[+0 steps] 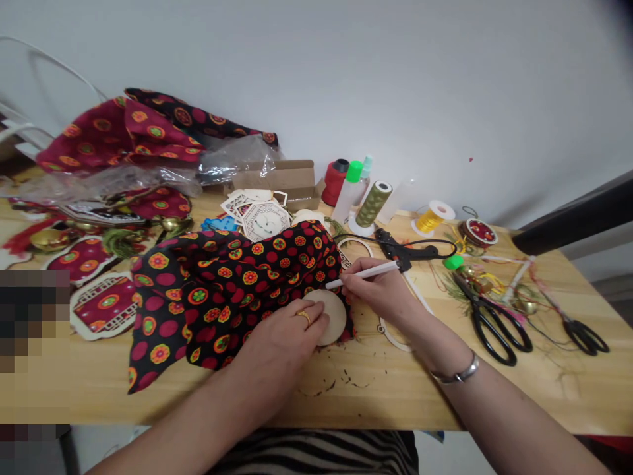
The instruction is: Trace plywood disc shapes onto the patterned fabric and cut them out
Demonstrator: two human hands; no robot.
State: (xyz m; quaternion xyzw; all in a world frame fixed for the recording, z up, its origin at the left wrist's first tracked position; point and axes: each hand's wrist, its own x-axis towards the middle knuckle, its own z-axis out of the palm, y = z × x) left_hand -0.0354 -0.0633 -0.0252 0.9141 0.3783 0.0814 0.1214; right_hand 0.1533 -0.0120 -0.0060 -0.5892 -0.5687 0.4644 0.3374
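A black cloth (257,284) printed with orange flowers and dark red dots lies rumpled on the wooden table. On its right end rests a thin, pale round disc (333,316). My left hand (291,336), with a ring on one finger, holds the disc down against the cloth, its fingers close together and bent over the disc. Pinched in my right hand (378,290) is a white pen (378,269), slanted so that its tip meets the cloth at the disc's upper edge.
Right of my hands lie black-handled scissors (494,330), smaller scissors (586,336) and loose threads. Behind stand a glue gun (405,249), a yellow spool (434,218), a green thread cone (374,206) and a green-capped bottle (349,191). Decorated frames (106,303) and bagged cloth (119,135) occupy the left.
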